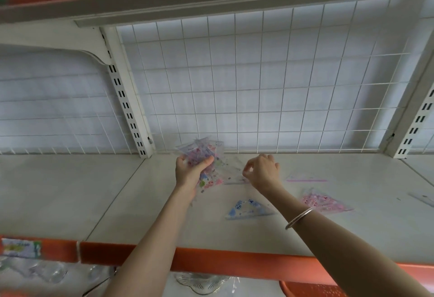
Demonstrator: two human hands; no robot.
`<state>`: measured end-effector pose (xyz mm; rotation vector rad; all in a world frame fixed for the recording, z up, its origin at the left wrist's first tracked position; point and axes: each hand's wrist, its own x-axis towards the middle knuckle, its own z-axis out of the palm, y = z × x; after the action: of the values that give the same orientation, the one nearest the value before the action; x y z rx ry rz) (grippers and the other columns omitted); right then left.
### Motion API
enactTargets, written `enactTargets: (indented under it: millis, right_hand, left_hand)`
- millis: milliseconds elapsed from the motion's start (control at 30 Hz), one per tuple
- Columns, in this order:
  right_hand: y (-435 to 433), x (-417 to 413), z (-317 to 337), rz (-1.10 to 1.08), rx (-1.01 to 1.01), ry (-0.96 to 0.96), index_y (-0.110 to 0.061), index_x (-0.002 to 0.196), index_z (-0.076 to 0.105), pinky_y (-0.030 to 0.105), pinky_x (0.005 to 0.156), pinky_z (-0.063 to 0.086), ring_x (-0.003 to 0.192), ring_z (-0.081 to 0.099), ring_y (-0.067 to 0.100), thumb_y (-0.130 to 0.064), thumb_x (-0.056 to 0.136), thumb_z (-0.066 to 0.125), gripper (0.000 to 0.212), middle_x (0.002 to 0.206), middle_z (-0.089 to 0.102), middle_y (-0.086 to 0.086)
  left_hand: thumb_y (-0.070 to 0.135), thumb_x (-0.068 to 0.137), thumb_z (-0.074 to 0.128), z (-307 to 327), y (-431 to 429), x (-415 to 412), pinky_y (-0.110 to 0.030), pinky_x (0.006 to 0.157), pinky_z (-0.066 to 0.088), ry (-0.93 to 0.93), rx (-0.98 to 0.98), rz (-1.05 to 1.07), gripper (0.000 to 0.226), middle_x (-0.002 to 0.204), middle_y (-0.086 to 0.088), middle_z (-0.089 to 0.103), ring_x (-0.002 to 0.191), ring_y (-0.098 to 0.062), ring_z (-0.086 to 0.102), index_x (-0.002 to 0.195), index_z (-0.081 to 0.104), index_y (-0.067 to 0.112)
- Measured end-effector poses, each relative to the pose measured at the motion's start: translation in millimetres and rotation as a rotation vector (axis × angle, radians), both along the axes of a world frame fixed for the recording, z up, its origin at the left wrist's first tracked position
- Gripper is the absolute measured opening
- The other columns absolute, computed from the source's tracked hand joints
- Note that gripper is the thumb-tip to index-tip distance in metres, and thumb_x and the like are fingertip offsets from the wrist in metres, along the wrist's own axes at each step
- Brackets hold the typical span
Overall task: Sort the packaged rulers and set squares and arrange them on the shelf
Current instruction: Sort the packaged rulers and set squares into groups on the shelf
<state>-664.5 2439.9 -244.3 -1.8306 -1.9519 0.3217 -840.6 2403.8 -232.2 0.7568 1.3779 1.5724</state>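
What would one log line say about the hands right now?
left hand: holds bundle of packets | right hand: fingers curled by clear packet, grip unclear | shelf: blue set square, pink set square lying loose

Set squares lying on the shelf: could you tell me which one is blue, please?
The blue set square, nearest the front edge of the shelf; the pink set square lies to its right.

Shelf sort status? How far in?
Early. Done: nothing looks arranged on the shelf yet. In hand: the left hand grips a bundle of packets; the right hand curls at a clear packet, grip unclear. Left: a blue set square packet, a pink set square packet, a ruler packet and a second ruler lie scattered.
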Motion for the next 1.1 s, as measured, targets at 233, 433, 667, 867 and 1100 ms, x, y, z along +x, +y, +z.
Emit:
enactTargets:
  millis: [233,433,667,867,1100]
  right_hand:
    - [0.0,6.7,7.4,0.081,-0.146,0.096,-0.013,0.091,0.068,0.038,0.089,0.028,0.112,0.040,0.025,-0.014,0.095,0.036,0.032,0.110,0.058,0.007]
    - [-11.3,14.0,-0.5,0.174,0.033,-0.395,-0.023,0.114,0.052,0.044,0.099,0.024,0.121,0.032,0.027,-0.031,0.101,0.025,0.031,0.128,0.038,0.010]
    - [-14.3,14.3,-2.1,0.187,0.136,-0.554,-0.020,0.129,0.035,0.042,0.101,0.026,0.121,0.034,0.026,-0.029,0.100,0.029,0.031,0.135,0.035,0.011]
    - [-23.3,-13.3,14.6,0.216,0.133,0.288,-0.010,0.097,0.053,0.030,0.075,0.048,0.081,0.056,0.018,-0.029,0.096,0.051,0.019,0.094,0.059,0.004]
    - [-24.9,-40.1,19.5,0.132,-0.108,0.677,-0.012,0.101,0.048,0.034,0.063,0.057,0.064,0.063,0.017,-0.029,0.073,0.080,0.046,0.081,0.065,0.009]
  left_hand:
    - [0.004,0.071,0.081,-1.3,3.2,4.1,-0.021,0.060,0.054,-0.089,0.031,-0.001,0.065,0.115,-0.010,0.064,0.089,-0.017,0.066,0.125,0.045,0.005]
    - [0.000,0.071,0.080,-8.0,-0.8,11.0,-0.013,0.050,0.050,-0.096,0.023,-0.008,0.060,0.109,-0.006,0.061,0.080,-0.008,0.062,0.117,0.042,0.011]
    - [-0.001,0.067,0.083,-13.7,-4.9,12.5,-0.016,0.054,0.054,-0.075,0.035,0.039,0.067,0.106,-0.010,0.065,0.071,-0.007,0.067,0.122,0.045,0.005]
    - [0.000,0.066,0.084,-11.6,-8.9,15.8,-0.019,0.050,0.053,-0.115,0.045,0.069,0.064,0.100,-0.009,0.066,0.070,-0.013,0.069,0.114,0.044,0.011]
    - [0.004,0.066,0.084,-11.6,-10.1,13.0,-0.039,0.061,0.059,-0.099,0.042,0.081,0.066,0.108,-0.013,0.065,0.089,-0.029,0.069,0.116,0.042,0.015]
